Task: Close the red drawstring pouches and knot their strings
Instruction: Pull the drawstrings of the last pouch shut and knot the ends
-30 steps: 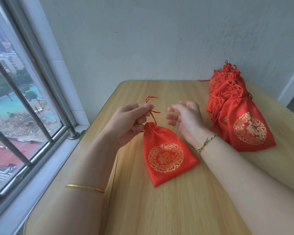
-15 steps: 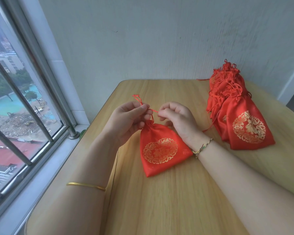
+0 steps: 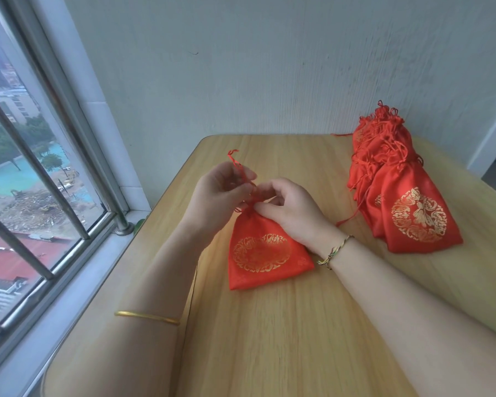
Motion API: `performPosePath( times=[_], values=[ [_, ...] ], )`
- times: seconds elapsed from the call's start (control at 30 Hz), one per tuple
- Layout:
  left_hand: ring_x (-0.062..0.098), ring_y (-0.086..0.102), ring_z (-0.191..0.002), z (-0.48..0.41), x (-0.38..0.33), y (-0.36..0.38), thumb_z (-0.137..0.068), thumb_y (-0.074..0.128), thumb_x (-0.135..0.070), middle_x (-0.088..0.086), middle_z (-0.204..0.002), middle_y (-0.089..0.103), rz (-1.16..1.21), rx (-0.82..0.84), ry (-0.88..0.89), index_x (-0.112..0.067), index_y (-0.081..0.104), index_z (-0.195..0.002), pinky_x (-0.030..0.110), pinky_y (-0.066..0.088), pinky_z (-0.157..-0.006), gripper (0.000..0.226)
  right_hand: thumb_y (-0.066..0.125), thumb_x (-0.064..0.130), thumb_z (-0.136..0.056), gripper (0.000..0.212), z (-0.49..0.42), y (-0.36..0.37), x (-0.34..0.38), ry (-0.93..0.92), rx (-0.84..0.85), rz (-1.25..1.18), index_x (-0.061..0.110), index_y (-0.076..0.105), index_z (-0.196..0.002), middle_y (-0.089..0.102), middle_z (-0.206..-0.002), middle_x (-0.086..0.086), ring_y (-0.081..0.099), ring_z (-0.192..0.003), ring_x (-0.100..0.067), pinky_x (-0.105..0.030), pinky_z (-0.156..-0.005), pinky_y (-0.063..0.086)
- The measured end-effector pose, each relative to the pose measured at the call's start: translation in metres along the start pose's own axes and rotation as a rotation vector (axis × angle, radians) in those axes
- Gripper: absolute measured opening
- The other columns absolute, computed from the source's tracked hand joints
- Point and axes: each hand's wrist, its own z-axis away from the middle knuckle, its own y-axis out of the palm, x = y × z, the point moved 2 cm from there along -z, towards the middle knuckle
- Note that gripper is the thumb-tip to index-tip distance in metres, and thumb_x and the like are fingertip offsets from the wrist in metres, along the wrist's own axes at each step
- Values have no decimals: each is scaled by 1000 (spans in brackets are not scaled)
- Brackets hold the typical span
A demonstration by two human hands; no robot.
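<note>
One flat red satin pouch with a round gold print [image 3: 265,253] is lying on the pale wooden table with rounded corners [image 3: 269,353]. Its bottom edge is pointing toward the person and its gathered neck is pointing away. The left hand [image 3: 221,193] is pinching the thin red drawstring [image 3: 239,167] between the thumb and curled fingers, and the string's crinkled end is sticking up above the fingertips. The right hand [image 3: 291,210] is sitting just beside it with its fingers curled in and its thumb lying across the top of the pouch, and it is gripping the same string right at the neck. The fingers are hiding how the string is running between the two hands, so I cannot tell whether a knot is formed.

A plain gold bangle [image 3: 147,317] is circling the left forearm, and a braided multicoloured thread bracelet [image 3: 335,250] is sitting on the right wrist.

Well apart from the pouch, toward the far right of the table, a heap of matching red pouches [image 3: 404,196] is lying with its bunched necks and tangled strings pointing at the grey-white plastered wall [image 3: 269,67]. The nearest one is showing its gold print. On the left, a window with grey metal bars [image 3: 35,173] is looking down on rooftops, trees and rubble
</note>
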Motion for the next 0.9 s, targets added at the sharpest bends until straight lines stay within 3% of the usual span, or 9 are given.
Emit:
performPosePath(
  times=[0.1,0.17,0.23,0.37,0.47,0.57,0.73,0.9],
  values=[
    [1,58,-72,0,0,0,-81,58,7,-6,-83,63,-274,-81,179,-18,61,-89,22,50,-70,27,64,7,-81,15,1,-2,2,54,-26,-58,22,60,-83,62,-84,1,56,-72,-8,-16,-69,44],
    [2,61,-78,2,-2,1,-81,60,4,-3,-92,66,-353,-106,242,-33,58,-83,23,50,-72,37,57,14,-88,6,2,-4,5,110,-35,-160,13,62,-85,61,-76,1,55,-64,-5,-12,-60,42],
    [4,62,-81,3,-4,2,-81,62,1,-1,-94,68,-389,-116,280,-39,55,-83,21,48,-72,41,49,18,-93,16,2,-5,7,131,-36,-220,11,62,-85,60,-71,2,53,-55,-1,-11,-53,40],
    [-1,62,-77,4,-5,4,-80,63,0,-4,-83,69,-365,-121,292,-27,63,-101,9,39,-67,34,53,15,-91,19,3,-5,8,151,18,-198,20,67,-78,61,-59,13,53,-53,2,-11,-55,41],
    [-1,64,-75,4,-6,4,-80,63,1,-2,-82,70,-330,-131,297,-25,65,-101,9,39,-67,33,57,14,-88,14,3,-6,9,172,65,-260,16,69,-80,66,-65,10,58,-61,-4,-15,-61,45],
    [2,63,-80,4,-6,4,-81,66,-3,-7,-82,71,-309,-147,297,-27,66,-97,14,42,-70,28,62,10,-84,8,2,-9,7,202,9,-360,13,66,-78,65,-73,-5,59,-68,-16,-28,-69,47],
    [7,66,-80,4,-4,4,-81,67,-2,-9,-83,71,-269,-159,293,-24,66,-85,32,50,-72,22,63,10,-82,11,-1,-14,3,233,-57,-489,15,67,-73,66,-80,-9,58,-71,-19,-28,-67,45],
    [-2,62,-76,4,-4,6,-81,66,0,-11,-83,69,-290,-170,311,-25,64,-83,11,43,-64,25,62,8,-83,12,2,-11,3,192,-66,-345,16,63,-75,62,-71,-3,55,-65,-13,-25,-64,43]
  ],
)
